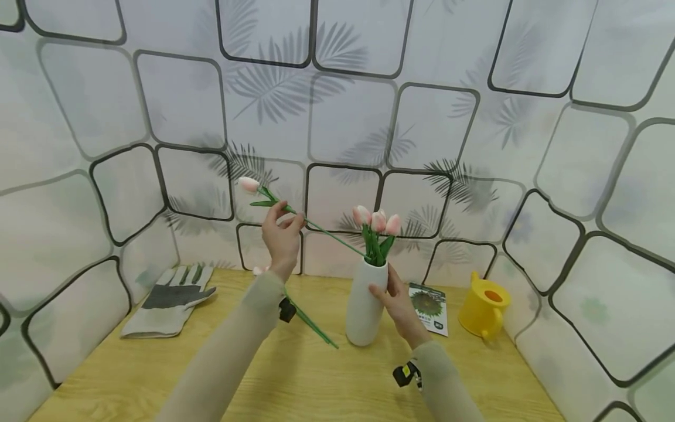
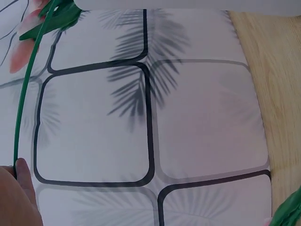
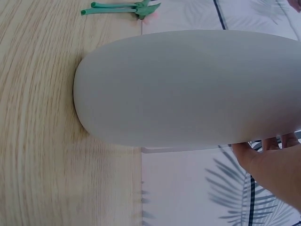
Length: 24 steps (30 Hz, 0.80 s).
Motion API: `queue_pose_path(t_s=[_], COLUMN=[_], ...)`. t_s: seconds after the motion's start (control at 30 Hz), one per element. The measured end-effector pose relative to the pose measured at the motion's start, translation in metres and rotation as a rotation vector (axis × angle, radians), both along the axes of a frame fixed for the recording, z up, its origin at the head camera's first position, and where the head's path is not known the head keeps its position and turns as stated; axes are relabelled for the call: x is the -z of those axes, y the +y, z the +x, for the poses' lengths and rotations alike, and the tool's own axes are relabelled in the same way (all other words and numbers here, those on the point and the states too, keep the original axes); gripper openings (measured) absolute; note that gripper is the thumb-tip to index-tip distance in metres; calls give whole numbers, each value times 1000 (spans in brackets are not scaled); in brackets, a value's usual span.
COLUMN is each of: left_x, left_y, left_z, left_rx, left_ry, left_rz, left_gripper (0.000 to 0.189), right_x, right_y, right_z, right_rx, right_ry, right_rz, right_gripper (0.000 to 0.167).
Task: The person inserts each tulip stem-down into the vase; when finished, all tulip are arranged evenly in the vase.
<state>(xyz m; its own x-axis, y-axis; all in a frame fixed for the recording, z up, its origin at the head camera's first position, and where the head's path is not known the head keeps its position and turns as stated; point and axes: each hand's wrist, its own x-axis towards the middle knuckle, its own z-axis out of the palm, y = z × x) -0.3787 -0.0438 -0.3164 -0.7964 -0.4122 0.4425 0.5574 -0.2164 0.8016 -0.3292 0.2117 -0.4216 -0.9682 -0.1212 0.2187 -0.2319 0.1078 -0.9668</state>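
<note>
My left hand [image 1: 283, 237] pinches the green stem of a pale pink artificial tulip [image 1: 249, 185]. The flower points up and left, and its stem slants down to the vase's mouth. In the left wrist view the stem [image 2: 26, 94] rises from the fingertips. A white vase [image 1: 364, 305] stands upright on the table with several pink tulips [image 1: 378, 223] in it. My right hand [image 1: 399, 305] holds the vase's upper right side, thumb in front. The right wrist view shows the vase [image 3: 178, 89] from close by, fingers at its side.
More tulip stems [image 1: 315, 327] lie on the wooden table [image 1: 311, 387], partly behind the left forearm. Grey-and-white gloves [image 1: 171, 300] lie at the left. A seed packet [image 1: 429, 309] and a yellow watering can [image 1: 482, 305] are at the right. Patterned cloth [image 1: 343, 129] rises behind.
</note>
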Motion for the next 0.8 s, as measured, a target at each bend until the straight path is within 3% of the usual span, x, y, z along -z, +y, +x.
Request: queue_pose_path(t_s=[0.13, 0.37, 0.5, 0.8], left_x=[-5, -10, -10, -3], left_y=[8, 21, 27, 42], left_z=[2, 2, 5, 10], left_rx=[-11, -28, -37, -30], left_ry=[35, 110, 124, 231], left_rz=[-115, -236, -252, -308], left_gripper=[46, 45, 45, 45], right_x=[0, 0, 0, 2], right_y=[0, 1, 0, 0], right_z=[-1, 0, 0, -1], right_rx=[-9, -18, -16, -3], right_ry=[4, 12, 3, -12], right_rz=[-3, 1, -5, -3], right_gripper=[82, 82, 82, 84])
